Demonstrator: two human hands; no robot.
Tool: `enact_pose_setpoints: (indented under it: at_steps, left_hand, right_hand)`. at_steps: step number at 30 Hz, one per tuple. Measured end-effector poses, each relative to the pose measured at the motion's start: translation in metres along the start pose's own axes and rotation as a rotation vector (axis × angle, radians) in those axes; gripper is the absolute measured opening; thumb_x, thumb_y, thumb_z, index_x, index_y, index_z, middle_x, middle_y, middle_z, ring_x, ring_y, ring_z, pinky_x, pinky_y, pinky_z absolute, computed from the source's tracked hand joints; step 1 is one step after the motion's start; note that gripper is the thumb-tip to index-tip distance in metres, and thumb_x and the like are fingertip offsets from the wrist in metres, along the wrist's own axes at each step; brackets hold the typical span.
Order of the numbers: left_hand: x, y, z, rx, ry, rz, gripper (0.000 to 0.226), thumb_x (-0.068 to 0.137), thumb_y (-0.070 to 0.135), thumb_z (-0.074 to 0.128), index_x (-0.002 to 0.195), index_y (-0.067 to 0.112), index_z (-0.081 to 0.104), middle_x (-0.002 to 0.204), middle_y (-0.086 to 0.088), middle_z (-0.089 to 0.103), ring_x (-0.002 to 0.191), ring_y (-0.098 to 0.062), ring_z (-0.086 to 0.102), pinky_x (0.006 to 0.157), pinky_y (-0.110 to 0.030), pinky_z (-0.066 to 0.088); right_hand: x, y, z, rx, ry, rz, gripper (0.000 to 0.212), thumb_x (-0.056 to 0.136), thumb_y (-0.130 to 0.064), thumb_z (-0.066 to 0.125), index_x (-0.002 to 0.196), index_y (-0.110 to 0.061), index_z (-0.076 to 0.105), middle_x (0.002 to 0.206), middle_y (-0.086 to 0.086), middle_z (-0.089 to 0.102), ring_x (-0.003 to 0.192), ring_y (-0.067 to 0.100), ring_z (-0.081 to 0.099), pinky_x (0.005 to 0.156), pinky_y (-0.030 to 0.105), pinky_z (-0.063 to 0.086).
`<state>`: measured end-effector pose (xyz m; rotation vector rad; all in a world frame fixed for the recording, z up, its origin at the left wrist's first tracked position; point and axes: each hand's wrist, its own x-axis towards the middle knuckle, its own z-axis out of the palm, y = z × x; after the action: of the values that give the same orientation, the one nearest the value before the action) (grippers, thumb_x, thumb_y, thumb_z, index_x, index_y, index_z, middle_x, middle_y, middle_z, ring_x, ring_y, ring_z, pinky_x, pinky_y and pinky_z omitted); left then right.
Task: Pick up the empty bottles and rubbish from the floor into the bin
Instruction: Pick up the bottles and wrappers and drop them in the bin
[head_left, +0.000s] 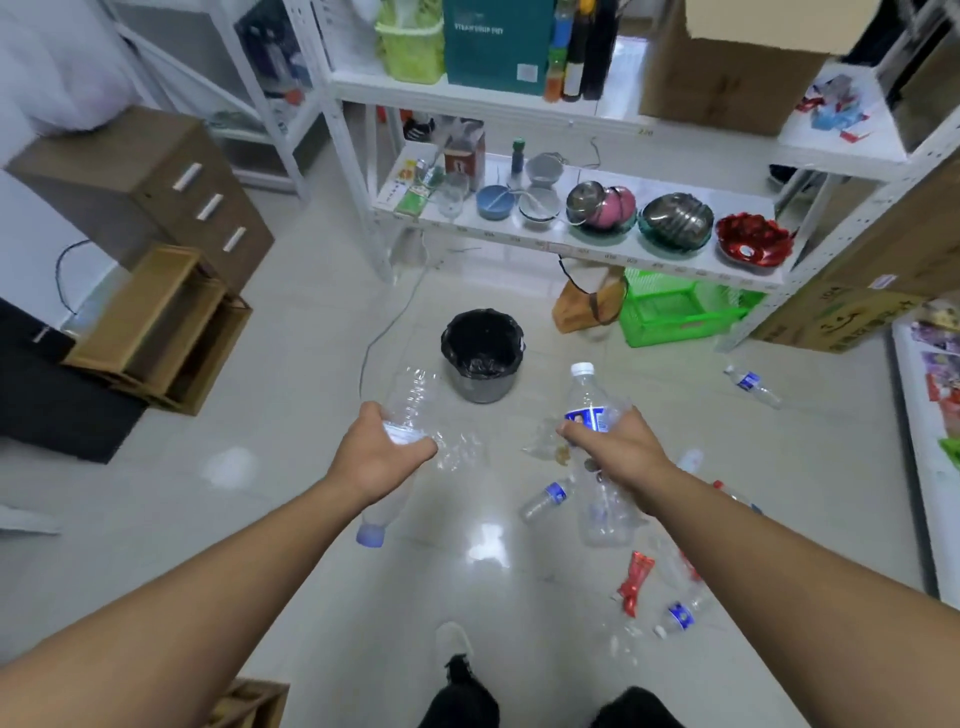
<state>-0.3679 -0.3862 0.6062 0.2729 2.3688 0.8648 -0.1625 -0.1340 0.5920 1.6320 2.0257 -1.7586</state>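
Tiled floor (291, 519), black-lined bin (482, 358), blue-labelled bottle (584, 400) in right hand (618, 447).

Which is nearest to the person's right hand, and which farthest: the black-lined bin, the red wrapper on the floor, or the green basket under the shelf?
From the right hand, in the head view:
1. Black-lined bin, ahead and to its left.
2. Red wrapper, on the floor below it, toward the person; close to the bin's distance, so this order is unsure.
3. Green basket, clearly farthest, under the shelf ahead.
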Motion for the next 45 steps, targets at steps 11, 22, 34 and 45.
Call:
enact_pose_setpoints:
  at_steps: [11, 22, 34, 45]
  left_hand:
    - [0.079, 0.022, -0.056, -0.018, -0.04, -0.028, 0.066, 0.066, 0.053, 0.084, 0.116, 0.026, 0.049, 0.107, 0.001, 0.07, 0.092, -0.016, 0.07, 0.069, -0.032, 0.05]
    - [0.238, 0.14, -0.054, 0.06, -0.158, 0.01, 0.066, 0.066, 0.061, 0.085, 0.112, 0.026, 0.053, 0.11, 0.002, 0.067, 0.096, -0.016, 0.07, 0.076, -0.034, 0.055]
    - [0.456, 0.162, 0.002, 0.114, -0.403, -0.015, 0.056, 0.083, 0.053, 0.089, 0.112, 0.019, 0.056, 0.102, 0.0, 0.07, 0.079, -0.012, 0.068, 0.055, -0.021, 0.046]
    - [0.717, 0.035, 0.238, 0.347, -0.658, -0.046, 0.076, 0.078, 0.047, 0.093, 0.134, 0.008, 0.06, 0.117, -0.015, 0.071, 0.078, -0.017, 0.072, 0.056, -0.03, 0.056]
  right_hand:
    - [0.045, -0.068, 0.049, 0.021, 0.034, 0.08, 0.085, 0.065, -0.044, 0.084, 0.131, -0.019, 0.037, 0.097, 0.011, 0.073, 0.067, 0.026, 0.069, 0.059, 0.037, 0.054]
    - [0.188, -0.14, 0.052, 0.185, -0.032, 0.244, 0.082, 0.065, -0.037, 0.084, 0.125, -0.019, 0.031, 0.117, 0.016, 0.066, 0.071, 0.026, 0.066, 0.052, 0.031, 0.052]
    - [0.343, -0.161, 0.104, 0.277, 0.021, 0.435, 0.075, 0.068, -0.054, 0.086, 0.124, -0.012, 0.058, 0.112, 0.018, 0.073, 0.076, 0.03, 0.072, 0.066, 0.04, 0.059]
    - [0.595, -0.026, 0.247, 0.33, 0.123, 0.669, 0.079, 0.088, -0.042, 0.086, 0.146, -0.007, 0.046, 0.131, 0.018, 0.064, 0.115, 0.037, 0.069, 0.097, 0.05, 0.061]
